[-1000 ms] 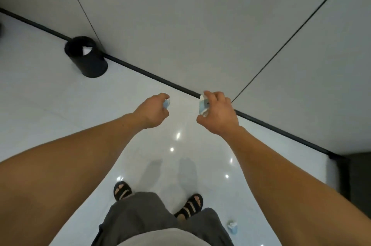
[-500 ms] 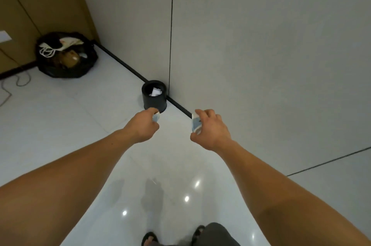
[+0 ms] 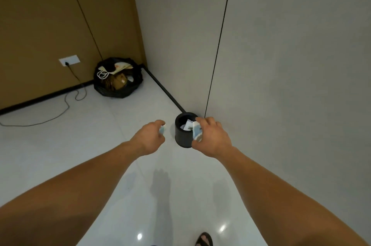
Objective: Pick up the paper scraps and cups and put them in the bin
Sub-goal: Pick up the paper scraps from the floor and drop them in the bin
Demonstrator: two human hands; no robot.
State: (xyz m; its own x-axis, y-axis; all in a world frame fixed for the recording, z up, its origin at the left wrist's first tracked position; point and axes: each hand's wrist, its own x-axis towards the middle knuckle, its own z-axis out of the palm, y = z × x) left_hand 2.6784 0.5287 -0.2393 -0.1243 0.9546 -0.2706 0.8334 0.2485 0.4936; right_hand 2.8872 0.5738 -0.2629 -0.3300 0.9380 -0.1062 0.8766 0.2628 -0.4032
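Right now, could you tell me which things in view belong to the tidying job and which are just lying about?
Job: black bin with paper inside; blue-white scrap gripped by the right hand; smaller scrap gripped by the left hand.
Lying about: black rubbish bag, wall socket, trailing cable.

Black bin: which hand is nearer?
Right. The right hand, gripping a cup, overlaps the black bin on its right; left hand, gripping a scrap, is clear of its left side.
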